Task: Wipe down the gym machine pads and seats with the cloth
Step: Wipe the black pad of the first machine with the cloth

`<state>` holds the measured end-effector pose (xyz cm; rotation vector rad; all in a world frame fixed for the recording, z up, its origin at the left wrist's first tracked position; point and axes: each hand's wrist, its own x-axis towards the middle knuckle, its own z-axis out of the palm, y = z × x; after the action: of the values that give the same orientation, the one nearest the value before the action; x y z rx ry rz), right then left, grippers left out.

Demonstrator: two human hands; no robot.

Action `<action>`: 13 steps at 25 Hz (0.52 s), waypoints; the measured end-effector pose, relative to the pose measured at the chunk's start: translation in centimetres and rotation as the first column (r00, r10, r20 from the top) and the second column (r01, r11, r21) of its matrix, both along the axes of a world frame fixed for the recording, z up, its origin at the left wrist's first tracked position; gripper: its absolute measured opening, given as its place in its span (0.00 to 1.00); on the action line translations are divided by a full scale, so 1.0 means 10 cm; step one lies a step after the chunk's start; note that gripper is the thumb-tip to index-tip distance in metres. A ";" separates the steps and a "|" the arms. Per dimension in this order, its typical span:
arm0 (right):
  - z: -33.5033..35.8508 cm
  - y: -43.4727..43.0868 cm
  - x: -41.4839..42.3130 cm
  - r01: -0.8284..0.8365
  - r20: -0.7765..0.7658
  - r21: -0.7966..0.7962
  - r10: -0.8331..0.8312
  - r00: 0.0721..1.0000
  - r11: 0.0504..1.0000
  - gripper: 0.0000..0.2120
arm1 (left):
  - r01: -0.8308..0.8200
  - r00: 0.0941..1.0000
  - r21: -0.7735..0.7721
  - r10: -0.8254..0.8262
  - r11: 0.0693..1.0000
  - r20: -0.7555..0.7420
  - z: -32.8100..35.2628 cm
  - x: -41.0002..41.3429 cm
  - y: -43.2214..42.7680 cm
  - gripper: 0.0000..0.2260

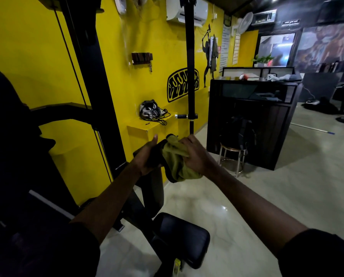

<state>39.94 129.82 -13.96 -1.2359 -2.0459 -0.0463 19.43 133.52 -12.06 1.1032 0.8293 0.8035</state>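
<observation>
Two hands at work: grips the black pad (pixel 157 153) with the left hand (pixel 145 157), thumb pointing up; clutches the olive cloth (pixel 175 159) in the right hand (pixel 195 154), fingers curled round it, and presses it over the pad's right end. Black seat (pixel 184 236) lower down, nearer the camera; yellow wall (pixel 37 47) behind.

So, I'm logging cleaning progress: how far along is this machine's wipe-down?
Done: nothing I can confirm. In hand: the left hand grips the upper pad while the right hand holds the green cloth against it. Left: the black seat below, which no cloth touches.
</observation>
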 end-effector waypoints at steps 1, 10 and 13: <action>-0.07 0.00 -0.05 -0.032 0.024 -0.025 0.033 0.999 0.999 0.27 | 0.013 1.000 -0.003 -0.013 1.000 0.005 0.02 -0.01 0.01 0.29; -0.46 0.02 -0.24 -0.055 -0.424 -0.205 -0.038 0.905 0.977 0.25 | -0.090 0.984 0.152 0.112 0.984 -0.142 -0.17 -0.22 0.31 0.23; -0.43 0.09 -0.22 -0.190 -0.516 -0.514 -0.126 0.847 0.836 0.38 | 0.036 0.994 0.195 -0.014 0.980 -0.113 -0.27 -0.35 0.35 0.16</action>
<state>37.77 130.76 -18.30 -1.3467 -1.6121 0.8776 15.97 137.05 -14.74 1.3408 0.8402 0.8220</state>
